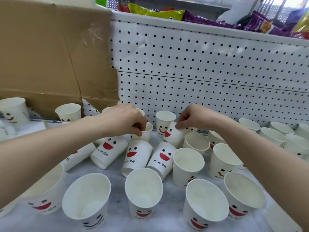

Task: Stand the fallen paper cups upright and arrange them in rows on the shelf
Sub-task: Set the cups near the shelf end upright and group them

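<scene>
Behind front cups, pinching rim of back cup with left hand, gripping tilted cup with right hand; next, likely righting it into row

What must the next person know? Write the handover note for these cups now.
Left hand pinches the rim of an upright cup by the pegboard.
Right hand holds a tilted cup by its upper end, not yet stood.
Done: front cups stand upright along the shelf edge; more stand at right.
Left to do: three fallen cups lie mid-shelf, another fallen one under the left forearm; rows are ragged.
</scene>
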